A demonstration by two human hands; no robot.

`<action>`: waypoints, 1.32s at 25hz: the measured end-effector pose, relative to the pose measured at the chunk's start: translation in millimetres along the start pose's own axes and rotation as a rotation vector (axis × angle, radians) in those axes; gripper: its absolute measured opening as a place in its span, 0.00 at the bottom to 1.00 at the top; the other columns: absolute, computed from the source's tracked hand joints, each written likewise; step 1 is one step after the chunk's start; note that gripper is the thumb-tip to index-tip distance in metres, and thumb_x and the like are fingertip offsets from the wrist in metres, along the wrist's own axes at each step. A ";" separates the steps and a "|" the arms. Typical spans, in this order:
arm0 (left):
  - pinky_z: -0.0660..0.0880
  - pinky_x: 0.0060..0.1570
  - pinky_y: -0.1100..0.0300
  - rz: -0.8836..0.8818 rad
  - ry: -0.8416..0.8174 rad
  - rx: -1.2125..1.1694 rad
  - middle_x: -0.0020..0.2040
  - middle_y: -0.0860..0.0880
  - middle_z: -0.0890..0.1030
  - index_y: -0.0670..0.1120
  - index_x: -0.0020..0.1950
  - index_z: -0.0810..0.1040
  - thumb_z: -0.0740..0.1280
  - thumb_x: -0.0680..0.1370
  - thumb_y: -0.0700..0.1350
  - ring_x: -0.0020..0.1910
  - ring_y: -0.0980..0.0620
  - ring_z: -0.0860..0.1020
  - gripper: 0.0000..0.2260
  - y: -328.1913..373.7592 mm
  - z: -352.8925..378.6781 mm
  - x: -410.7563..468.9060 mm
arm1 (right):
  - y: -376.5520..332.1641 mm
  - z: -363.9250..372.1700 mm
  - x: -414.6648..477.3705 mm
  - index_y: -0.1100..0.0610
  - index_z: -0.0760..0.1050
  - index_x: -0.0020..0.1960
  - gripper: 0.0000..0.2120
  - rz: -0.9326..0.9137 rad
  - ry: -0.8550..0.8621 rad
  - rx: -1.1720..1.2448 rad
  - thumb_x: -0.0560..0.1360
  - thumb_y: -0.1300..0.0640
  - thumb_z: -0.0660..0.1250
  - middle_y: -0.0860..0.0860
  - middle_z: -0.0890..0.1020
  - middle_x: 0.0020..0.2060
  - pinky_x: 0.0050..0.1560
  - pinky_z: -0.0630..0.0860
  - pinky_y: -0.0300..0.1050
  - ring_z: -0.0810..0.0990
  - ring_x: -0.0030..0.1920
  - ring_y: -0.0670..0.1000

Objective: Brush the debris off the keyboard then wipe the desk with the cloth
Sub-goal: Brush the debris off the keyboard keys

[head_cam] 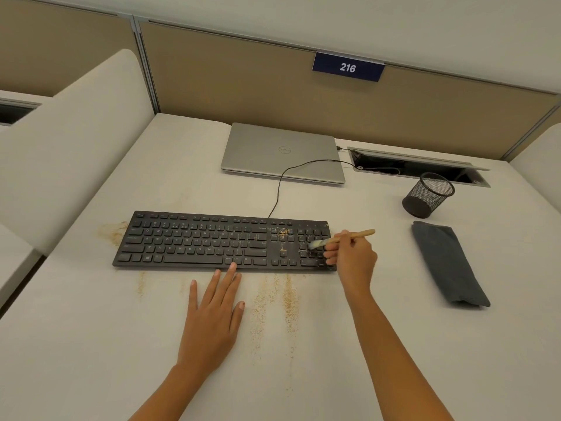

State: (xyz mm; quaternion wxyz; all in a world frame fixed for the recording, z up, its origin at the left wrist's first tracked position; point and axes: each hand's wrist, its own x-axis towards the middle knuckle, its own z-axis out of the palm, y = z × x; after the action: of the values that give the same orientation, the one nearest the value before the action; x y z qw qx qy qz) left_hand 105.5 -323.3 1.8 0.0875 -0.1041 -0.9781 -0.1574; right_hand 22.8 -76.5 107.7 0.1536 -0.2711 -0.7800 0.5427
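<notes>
Pale desk (91, 344) bore crumb streaks (288, 299) before the keyboard (197, 241) | right hand (353, 256) pinched brush (343, 237) over number keys | left hand (214, 314) lay flat, gripping nothing, at front edge | cloth (449, 265) sat right, untouched | best: short light strokes frontward

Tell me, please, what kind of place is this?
Probably an office cubicle or shared workstation: a desk enclosed by fabric partition panels, a sign numbered 216, and a closed laptop behind a keyboard.
</notes>
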 end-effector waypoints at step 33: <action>0.52 0.73 0.40 -0.008 -0.009 0.021 0.80 0.51 0.59 0.46 0.78 0.63 0.43 0.84 0.55 0.78 0.47 0.60 0.26 -1.3 0.2 0.0 | -20.2 12.2 7.0 0.59 0.78 0.46 0.17 -0.437 -0.432 -0.628 0.82 0.49 0.57 0.52 0.82 0.37 0.42 0.80 0.52 0.81 0.38 0.53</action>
State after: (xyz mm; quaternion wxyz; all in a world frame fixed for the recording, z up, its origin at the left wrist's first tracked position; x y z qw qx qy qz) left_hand 105.2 -324.4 1.3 0.0835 -0.0999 -0.9805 -0.1472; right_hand 5.5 -87.0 121.7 0.0082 -0.0136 -0.9604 0.2780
